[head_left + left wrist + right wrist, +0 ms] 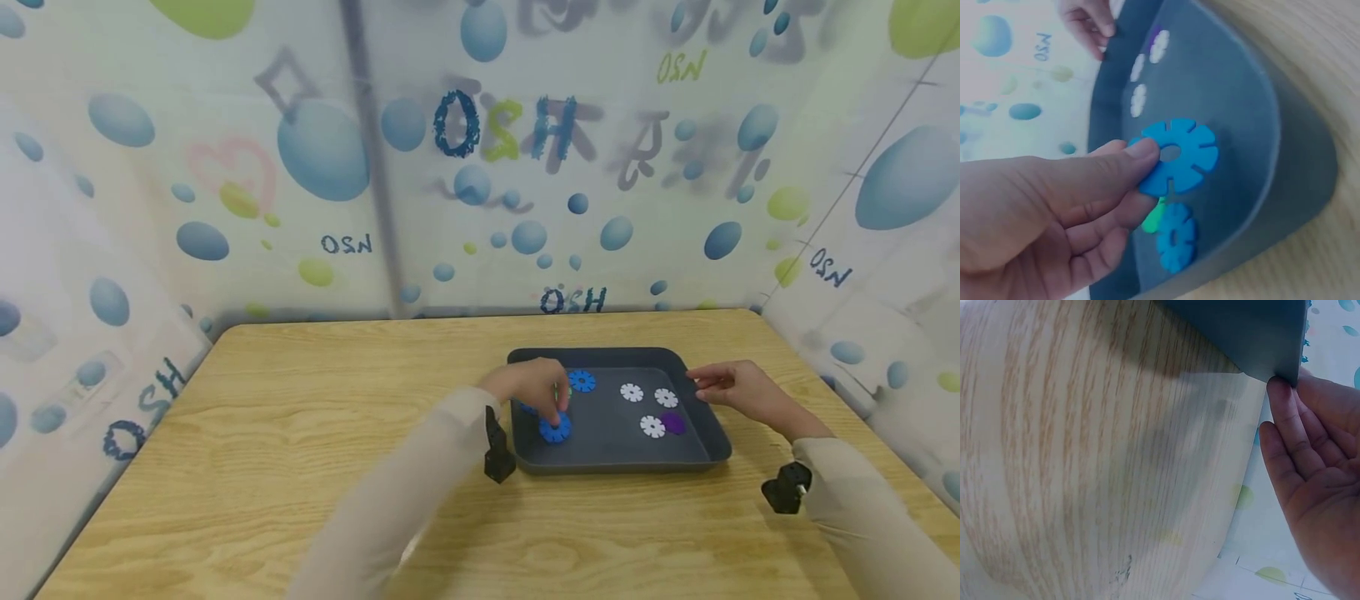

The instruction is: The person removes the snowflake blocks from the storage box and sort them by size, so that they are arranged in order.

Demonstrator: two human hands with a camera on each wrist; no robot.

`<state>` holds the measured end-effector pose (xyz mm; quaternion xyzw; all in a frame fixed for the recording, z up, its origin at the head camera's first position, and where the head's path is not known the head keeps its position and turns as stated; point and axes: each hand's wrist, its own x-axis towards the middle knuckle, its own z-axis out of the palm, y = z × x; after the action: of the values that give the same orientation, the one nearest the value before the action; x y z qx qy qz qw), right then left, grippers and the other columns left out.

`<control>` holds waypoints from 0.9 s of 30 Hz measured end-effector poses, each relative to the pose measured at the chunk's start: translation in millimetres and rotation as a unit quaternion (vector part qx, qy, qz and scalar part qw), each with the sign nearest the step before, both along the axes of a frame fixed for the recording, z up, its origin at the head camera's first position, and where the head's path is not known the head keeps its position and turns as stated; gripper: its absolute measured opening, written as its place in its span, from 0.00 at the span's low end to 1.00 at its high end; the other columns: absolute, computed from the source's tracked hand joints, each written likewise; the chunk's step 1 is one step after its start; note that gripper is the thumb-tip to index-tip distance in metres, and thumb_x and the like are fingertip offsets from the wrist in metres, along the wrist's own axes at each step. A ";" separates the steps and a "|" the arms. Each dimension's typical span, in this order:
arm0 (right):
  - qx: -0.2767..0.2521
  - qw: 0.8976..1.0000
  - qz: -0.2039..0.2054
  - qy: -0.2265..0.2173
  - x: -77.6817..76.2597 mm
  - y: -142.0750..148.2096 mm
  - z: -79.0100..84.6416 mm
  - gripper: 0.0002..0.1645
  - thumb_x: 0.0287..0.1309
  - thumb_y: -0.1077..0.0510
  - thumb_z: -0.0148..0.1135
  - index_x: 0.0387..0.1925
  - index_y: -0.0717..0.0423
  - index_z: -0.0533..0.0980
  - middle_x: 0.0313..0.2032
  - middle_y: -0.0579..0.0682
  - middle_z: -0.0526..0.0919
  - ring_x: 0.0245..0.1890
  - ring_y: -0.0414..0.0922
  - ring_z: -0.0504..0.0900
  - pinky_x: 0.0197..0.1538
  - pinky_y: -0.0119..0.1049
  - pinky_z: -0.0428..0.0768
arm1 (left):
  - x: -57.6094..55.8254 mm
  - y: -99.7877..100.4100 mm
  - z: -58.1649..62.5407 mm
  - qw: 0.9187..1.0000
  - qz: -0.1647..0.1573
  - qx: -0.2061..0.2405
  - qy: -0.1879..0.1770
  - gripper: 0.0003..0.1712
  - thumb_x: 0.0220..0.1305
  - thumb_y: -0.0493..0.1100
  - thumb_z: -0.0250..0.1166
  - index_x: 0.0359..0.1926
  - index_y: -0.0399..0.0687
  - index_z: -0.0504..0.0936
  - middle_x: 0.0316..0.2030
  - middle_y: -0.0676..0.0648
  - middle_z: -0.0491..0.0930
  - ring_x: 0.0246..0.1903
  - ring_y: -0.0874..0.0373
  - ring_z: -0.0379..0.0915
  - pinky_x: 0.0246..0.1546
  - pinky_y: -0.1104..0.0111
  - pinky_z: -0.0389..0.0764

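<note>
While fingers pinch it, the slotted disc shows blue.

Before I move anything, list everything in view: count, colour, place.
Table: one, light wood, under the tray.
Tray: one, dark grey, on the table's right half.
Held blue disc: one, blue, in the left hand.
Other blue discs: at least two, blue, tray's left part.
Green disc: one, green, tray's left part, partly hidden.
White discs: three, white, tray's right part.
Purple disc: one, purple, beside a white one.
Backdrop: white, blue and green drops, lettering; around the table.
Wrist devices: two, black, one per wrist.
Sleeves: two, pale beige, on the arms.
Hands: two; left over the tray, right at its right edge.
</note>
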<state>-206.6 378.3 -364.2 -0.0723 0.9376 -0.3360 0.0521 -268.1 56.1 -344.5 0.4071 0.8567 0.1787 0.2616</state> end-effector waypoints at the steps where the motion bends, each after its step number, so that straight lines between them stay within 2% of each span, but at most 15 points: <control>1: 0.000 1.000 -0.001 -0.001 -0.1 -0.4 0.1 0.23 0.55 0.64 0.61 0.51 0.74 0.71 0.40 0.61 0.79 0.36 0.48 0.78 0.36 0.34 0.78 | -0.9 -3.0 1.8 1.000 -0.002 0.009 0.000 0.04 0.51 0.37 0.70 0.28 0.47 0.81 0.30 0.56 0.77 0.27 0.63 0.73 0.29 0.73 0.74; 5: -0.003 1.000 0.000 -0.004 -0.2 -1.8 0.4 0.24 0.55 0.64 0.61 0.51 0.74 0.71 0.39 0.60 0.79 0.35 0.47 0.78 0.36 0.35 0.79 | -3.0 -16.4 9.9 0.999 0.001 0.044 -0.004 0.05 0.51 0.37 0.70 0.30 0.46 0.81 0.30 0.55 0.78 0.30 0.63 0.74 0.32 0.73 0.74; 12: -0.002 1.000 0.002 0.004 0.3 -1.2 -0.3 0.24 0.55 0.64 0.61 0.51 0.75 0.71 0.40 0.62 0.79 0.36 0.49 0.79 0.36 0.37 0.79 | -5.8 -47.9 25.4 0.996 0.042 0.082 -0.009 0.06 0.51 0.36 0.69 0.30 0.42 0.79 0.28 0.51 0.77 0.30 0.59 0.73 0.32 0.71 0.75; 15: 0.001 1.000 0.000 0.004 0.4 -0.5 -0.5 0.23 0.55 0.64 0.61 0.51 0.74 0.71 0.41 0.62 0.79 0.36 0.49 0.79 0.36 0.36 0.79 | -7.5 -65.3 28.4 0.994 0.053 0.099 -0.013 0.06 0.51 0.34 0.69 0.29 0.40 0.80 0.27 0.51 0.78 0.28 0.60 0.74 0.31 0.71 0.75; 21: 0.000 1.000 0.002 0.002 0.5 -0.9 -0.6 0.24 0.55 0.63 0.61 0.51 0.75 0.70 0.40 0.63 0.79 0.36 0.48 0.79 0.36 0.36 0.79 | -11.5 -106.0 22.0 0.990 0.078 0.110 -0.043 0.05 0.50 0.30 0.68 0.29 0.37 0.79 0.25 0.49 0.80 0.26 0.60 0.77 0.33 0.66 0.78; 27: 0.003 1.000 0.000 0.002 0.9 -1.9 0.5 0.24 0.55 0.63 0.62 0.51 0.75 0.71 0.40 0.63 0.79 0.35 0.47 0.78 0.35 0.35 0.79 | -15.0 -144.5 7.3 0.989 0.111 0.093 -0.040 0.06 0.50 0.33 0.69 0.29 0.38 0.80 0.27 0.49 0.79 0.28 0.60 0.75 0.33 0.68 0.77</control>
<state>-205.7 376.5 -363.8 -0.0729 0.9388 -0.3328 0.0506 -283.0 -88.4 -337.3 0.3243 0.8653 0.3013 0.2353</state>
